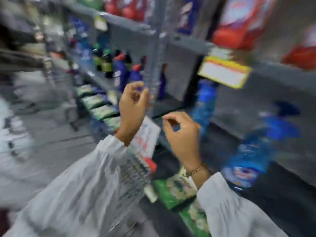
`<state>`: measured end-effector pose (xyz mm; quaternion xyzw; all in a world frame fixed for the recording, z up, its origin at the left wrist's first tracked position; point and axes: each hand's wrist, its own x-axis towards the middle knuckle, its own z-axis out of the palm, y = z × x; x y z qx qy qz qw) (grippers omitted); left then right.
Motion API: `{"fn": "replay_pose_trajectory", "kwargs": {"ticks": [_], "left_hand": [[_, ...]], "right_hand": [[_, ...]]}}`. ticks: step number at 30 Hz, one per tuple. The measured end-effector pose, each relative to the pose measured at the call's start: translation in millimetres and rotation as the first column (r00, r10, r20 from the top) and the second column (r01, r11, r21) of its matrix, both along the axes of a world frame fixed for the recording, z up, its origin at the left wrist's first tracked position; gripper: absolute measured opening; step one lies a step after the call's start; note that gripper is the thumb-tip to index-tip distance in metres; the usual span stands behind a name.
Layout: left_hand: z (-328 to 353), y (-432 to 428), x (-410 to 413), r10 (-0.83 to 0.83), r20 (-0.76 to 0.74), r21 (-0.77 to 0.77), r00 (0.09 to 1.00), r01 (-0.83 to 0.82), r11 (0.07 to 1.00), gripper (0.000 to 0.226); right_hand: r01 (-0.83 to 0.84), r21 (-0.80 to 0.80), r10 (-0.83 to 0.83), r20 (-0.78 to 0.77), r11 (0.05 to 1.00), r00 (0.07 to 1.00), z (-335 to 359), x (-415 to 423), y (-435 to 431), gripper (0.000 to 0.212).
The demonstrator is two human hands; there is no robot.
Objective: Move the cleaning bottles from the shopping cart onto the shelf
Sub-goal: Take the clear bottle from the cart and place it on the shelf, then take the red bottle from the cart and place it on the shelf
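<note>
The picture is heavily blurred by motion. My left hand [132,106] is raised in front of the grey shelf [181,45], fingers loosely curled, nothing in it. My right hand [183,134] hovers lower and to the right, fingers curled and empty. Blue spray cleaning bottles [249,156] stand on the shelf at the right, and another blue bottle [204,103] stands just right of my right hand. Dark blue bottles with red caps [121,71] line the shelf further back. The wire shopping cart [135,173] sits below between my arms.
Green packets [174,189] lie on the lowest shelf level beside the cart. A yellow-edged price label [224,72] hangs from the shelf edge. Red packages [239,21] fill the top shelf. The aisle floor [51,134] stretches away at the left.
</note>
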<state>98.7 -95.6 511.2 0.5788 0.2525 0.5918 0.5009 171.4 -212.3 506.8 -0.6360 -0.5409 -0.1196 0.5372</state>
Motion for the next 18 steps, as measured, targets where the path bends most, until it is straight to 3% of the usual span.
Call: {"fn": "replay_pose_trajectory", "kwargs": {"ticks": [2, 4, 6, 8, 10, 12, 14, 15, 17, 18], "left_hand": [[-90, 68, -66, 0.096, -0.177, -0.247, 0.980, -0.138, 0.959, 0.019], [-177, 116, -137, 0.062, -0.379, -0.484, 0.923, -0.255, 0.837, 0.015], [-245, 138, -197, 0.014, -0.506, -0.631, 0.862, -0.381, 0.676, 0.024], [-298, 138, -238, -0.116, -0.653, -0.657, 0.748, -0.484, 0.577, 0.029], [-344, 127, -263, -0.246, -0.768, -0.616, 0.592, -0.577, 0.535, 0.036], [-380, 118, -277, -0.290, -0.767, -0.637, 0.572, -0.629, 0.446, 0.038], [-409, 116, -284, -0.323, -0.764, -0.644, 0.559, -0.688, 0.334, 0.018], [-419, 115, -286, -0.323, -0.759, -0.649, 0.566, -0.700, 0.297, 0.025], [-439, 114, -289, -0.353, -0.731, -0.677, 0.584, -0.685, 0.269, 0.025], [-447, 113, -290, -0.387, -0.741, -0.663, 0.550, -0.691, 0.287, 0.020]], "right_hand": [[-0.176, -0.310, 0.107, -0.229, 0.934, 0.968, -71, -42, 75, 0.009], [-0.365, -0.557, 0.135, -0.411, 0.746, 0.902, -144, -85, 134, 0.011], [-0.489, -0.694, 0.111, -0.515, 0.528, 0.850, -210, -125, 175, 0.014], [-0.534, -0.809, 0.079, -0.532, 0.246, 0.843, -273, -165, 201, 0.013], [-0.508, -0.861, 0.094, -0.508, -0.022, 0.856, -330, -200, 210, 0.014], [-0.471, -0.860, 0.091, -0.494, -0.196, 0.865, -378, -229, 209, 0.022], [-0.469, -0.845, 0.050, -0.497, -0.257, 0.866, -416, -249, 200, 0.028], [-0.468, -0.841, 0.026, -0.493, -0.271, 0.870, -428, -256, 194, 0.031], [-0.484, -0.833, -0.047, -0.491, -0.268, 0.870, -449, -263, 185, 0.035], [-0.483, -0.833, -0.079, -0.481, -0.269, 0.873, -457, -265, 181, 0.040]]}}
